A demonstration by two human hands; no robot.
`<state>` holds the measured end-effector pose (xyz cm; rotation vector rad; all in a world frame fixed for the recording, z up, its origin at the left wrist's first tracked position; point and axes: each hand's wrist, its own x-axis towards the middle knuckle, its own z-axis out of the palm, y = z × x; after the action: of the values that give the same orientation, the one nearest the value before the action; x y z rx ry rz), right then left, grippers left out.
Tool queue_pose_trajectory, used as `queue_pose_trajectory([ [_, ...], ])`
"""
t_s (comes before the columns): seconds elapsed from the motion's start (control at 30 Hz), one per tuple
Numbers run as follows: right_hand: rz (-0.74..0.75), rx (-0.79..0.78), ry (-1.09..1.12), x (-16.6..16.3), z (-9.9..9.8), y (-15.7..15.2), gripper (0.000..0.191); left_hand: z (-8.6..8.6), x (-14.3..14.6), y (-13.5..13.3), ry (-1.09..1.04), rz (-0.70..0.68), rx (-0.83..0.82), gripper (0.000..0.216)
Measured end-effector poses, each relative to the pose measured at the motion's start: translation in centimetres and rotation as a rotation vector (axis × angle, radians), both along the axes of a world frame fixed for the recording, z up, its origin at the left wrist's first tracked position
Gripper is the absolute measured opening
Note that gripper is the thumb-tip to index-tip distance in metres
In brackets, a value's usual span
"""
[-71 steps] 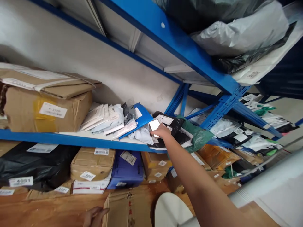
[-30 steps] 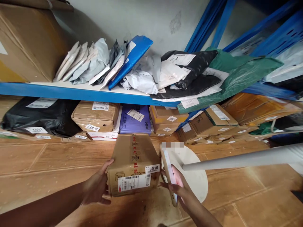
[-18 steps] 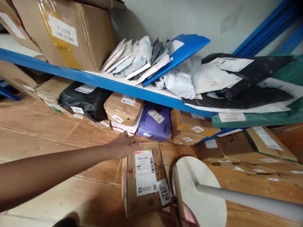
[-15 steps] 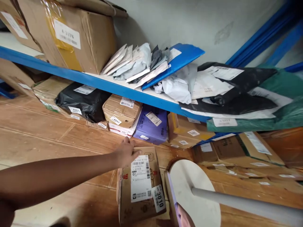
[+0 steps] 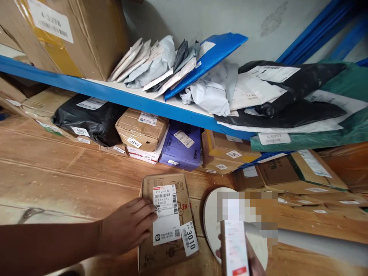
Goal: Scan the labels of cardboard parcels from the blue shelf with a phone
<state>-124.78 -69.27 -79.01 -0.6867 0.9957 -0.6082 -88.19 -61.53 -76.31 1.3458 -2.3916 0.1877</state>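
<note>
A brown cardboard box (image 5: 169, 245) lies flat on the wooden floor, with a white shipping label and a tag reading 3010 facing up. My left hand (image 5: 126, 226) rests on the box's left edge, fingers spread over the label. My right hand (image 5: 253, 260) shows only partly at the bottom edge and holds a phone (image 5: 234, 247) upright, its screen facing me, just to the right of the box.
A blue shelf (image 5: 115, 97) carries a large carton (image 5: 71, 34) and several soft mailers (image 5: 201, 73). Under it stand a black bag (image 5: 92, 119), a brown parcel (image 5: 140, 128) and a purple box (image 5: 182, 145). A white round base (image 5: 212, 218) with a grey pole (image 5: 322, 243) sits right of the box.
My left hand slid from the box's far end to its left side. The phone rose into view at the bottom right. The view shifted slightly.
</note>
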Motion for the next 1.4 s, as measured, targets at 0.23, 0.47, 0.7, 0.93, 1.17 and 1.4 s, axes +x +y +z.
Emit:
queue_pose_trajectory([
  [0.23, -0.086, 0.029, -0.104, 6.8, 1.6, 3.0, 0.095, -0.5, -2.3, 2.0, -0.143, 0.061, -0.01, 0.045],
  [0.47, -0.008, 0.017, -0.083, 9.2, 3.3, 3.1, 0.117, -0.6, -2.6, 2.1, -0.089, 0.069, -0.044, 0.035],
  [0.7, 0.132, -0.083, -0.047, 9.8, 4.1, 2.8, 0.094, -0.4, -2.4, 2.0, -0.077, 0.065, -0.042, 0.036],
  [0.93, 0.17, -0.096, -0.017, 9.7, 3.8, 2.7, 0.092, -0.7, -2.8, 2.1, -0.134, 0.044, -0.028, 0.043],
  [1.17, 0.163, -0.096, 0.016, 9.6, 3.7, 2.8, 0.086, -0.6, -3.3, 2.0, -0.169, 0.041, -0.034, 0.037],
  [1.4, 0.152, -0.11, 0.041, 9.6, 3.6, 2.8, 0.085, -0.4, -3.5, 1.7, -0.226, 0.04, -0.031, 0.038],
])
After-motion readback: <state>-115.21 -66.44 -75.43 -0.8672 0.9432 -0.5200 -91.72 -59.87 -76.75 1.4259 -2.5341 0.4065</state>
